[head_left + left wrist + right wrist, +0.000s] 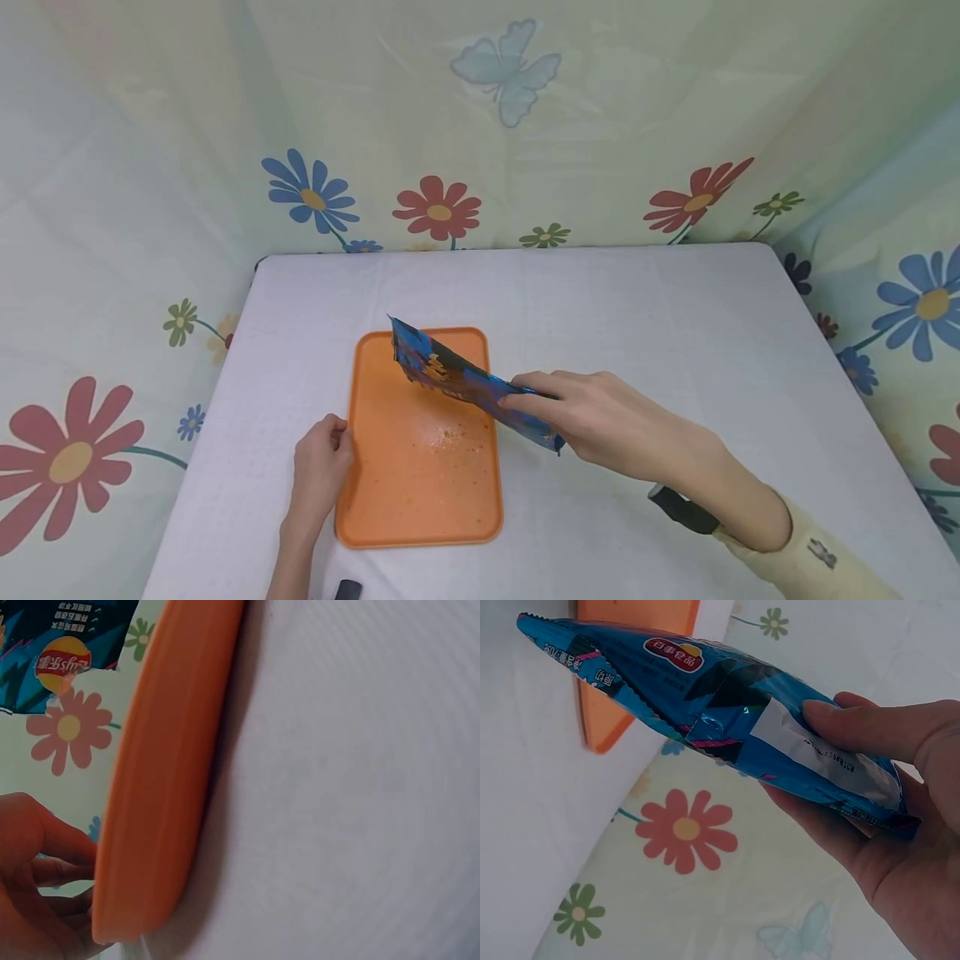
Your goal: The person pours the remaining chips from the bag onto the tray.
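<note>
Right hand [600, 425] grips the near end of a blue bag [461, 382], which slants far left over the orange tray [408, 508] the left hand [318, 465] pinches.

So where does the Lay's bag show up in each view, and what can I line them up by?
Head: near the centre, the Lay's bag slants down into the right hand.
Left wrist: top-left corner, cut off by the edge.
Right wrist: across the upper half, from upper left to the fingers at right.
Shared landmark: the orange tray.
</note>
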`<move>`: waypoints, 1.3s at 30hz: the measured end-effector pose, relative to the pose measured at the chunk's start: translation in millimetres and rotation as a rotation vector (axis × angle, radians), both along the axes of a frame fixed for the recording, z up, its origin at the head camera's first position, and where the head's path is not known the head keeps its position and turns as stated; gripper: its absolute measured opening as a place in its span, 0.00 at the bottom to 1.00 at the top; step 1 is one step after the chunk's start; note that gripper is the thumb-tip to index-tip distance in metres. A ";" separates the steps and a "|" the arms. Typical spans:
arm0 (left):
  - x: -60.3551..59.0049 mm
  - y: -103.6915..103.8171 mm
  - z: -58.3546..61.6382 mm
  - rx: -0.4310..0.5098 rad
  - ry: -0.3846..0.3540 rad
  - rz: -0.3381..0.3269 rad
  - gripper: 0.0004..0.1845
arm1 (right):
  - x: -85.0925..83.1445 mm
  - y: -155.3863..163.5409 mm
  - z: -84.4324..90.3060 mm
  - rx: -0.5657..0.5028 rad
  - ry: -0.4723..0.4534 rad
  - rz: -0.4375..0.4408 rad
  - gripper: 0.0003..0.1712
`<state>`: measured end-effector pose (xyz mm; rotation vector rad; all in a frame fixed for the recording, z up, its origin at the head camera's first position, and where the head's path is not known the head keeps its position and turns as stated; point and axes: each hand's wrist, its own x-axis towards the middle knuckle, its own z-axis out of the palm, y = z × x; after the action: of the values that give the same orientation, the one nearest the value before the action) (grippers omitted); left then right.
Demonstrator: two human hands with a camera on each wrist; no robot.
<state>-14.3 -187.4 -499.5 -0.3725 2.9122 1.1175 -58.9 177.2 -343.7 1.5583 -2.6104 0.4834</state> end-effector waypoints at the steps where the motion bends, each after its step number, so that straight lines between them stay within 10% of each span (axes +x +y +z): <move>1: 0.0 0.2 0.0 0.000 0.001 -0.001 0.04 | -0.6 -0.8 1.0 0.011 0.004 0.009 0.34; 39: -5.1 -0.6 0.4 -0.025 -0.045 0.003 0.03 | -5.0 -22.9 20.7 0.129 -0.027 0.097 0.30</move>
<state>-19.4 -188.0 -499.1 -0.3974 2.8901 1.0589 -63.9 154.3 -323.0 1.7351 -2.6441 0.3500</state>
